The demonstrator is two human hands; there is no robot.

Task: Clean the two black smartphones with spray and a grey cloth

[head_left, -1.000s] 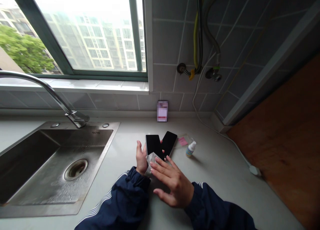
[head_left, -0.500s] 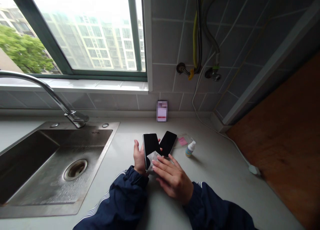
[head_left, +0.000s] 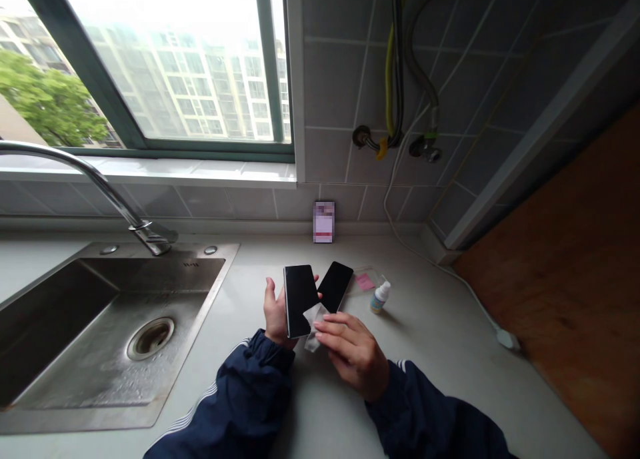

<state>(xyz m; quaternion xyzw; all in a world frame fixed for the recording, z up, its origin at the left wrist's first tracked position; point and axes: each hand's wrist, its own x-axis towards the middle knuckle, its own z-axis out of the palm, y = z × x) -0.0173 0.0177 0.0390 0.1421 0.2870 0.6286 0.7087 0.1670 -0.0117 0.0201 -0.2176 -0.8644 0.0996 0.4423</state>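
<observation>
**Listener:** What's at the far left?

**Describer:** A stainless steel sink (head_left: pixel 197 326) set into a pale bench (head_left: pixel 430 372), with a curved chrome faucet (head_left: pixel 95 179) arching over it.

**Listener:** And the hands?

**Describer:** The left hand (head_left: pixel 276 312) is curled around a black smartphone (head_left: pixel 300 300), gripping it on edge just above the bench, its dark glass facing right. The right hand (head_left: pixel 355 356) is beside it, fingertips (head_left: pixel 325 332) against a crumpled translucent wipe (head_left: pixel 314 329) at the phone's lower edge. I can't tell whether they're pinching it or only pressing.

**Listener:** What's further right?

**Describer:** A second smartphone (head_left: pixel 335 286) lies flat and untouched on the bench, partly behind the first. Next come a clear packet (head_left: pixel 365 282) with a pink label and a small white-capped dropper bottle (head_left: pixel 380 298), standing upright.

**Listener:** How far along do things look?

**Describer:** One phone is up and in contact with the wipe; the other hasn't been picked up. Beyond them, a white cable (head_left: pixel 470 292) runs along the bench.
</observation>
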